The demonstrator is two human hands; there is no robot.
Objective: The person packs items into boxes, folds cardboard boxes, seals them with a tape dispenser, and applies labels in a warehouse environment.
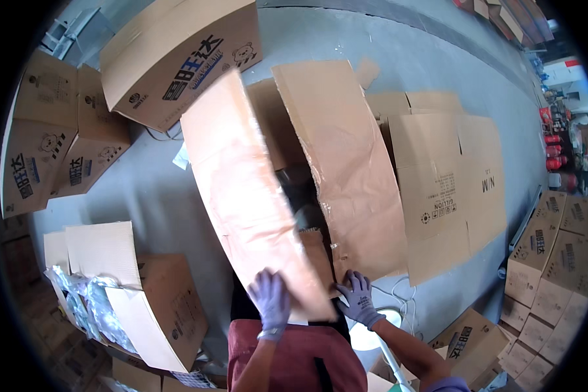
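Note:
Before me stands a large cardboard carton, its two long top flaps partly raised with a gap between them. My left hand (270,301), in a grey-purple work glove, lies on the near end of the left flap (245,196); its thumb is hidden. My right hand (358,300), gloved alike, holds the near corner of the right flap (348,171), with fingers over its edge. Through the gap, a shorter inner flap (317,252) shows at the near end, and dark contents (299,191) lie inside, too shadowed to name.
Flattened cardboard (446,196) lies to the right. Printed cartons (186,68) stand far left; an open carton with clear plastic wrap (105,304) stands near left. Stacked cartons (544,255) line the right. A white round-based stand (372,335) and loose cable (397,299) are by my right arm.

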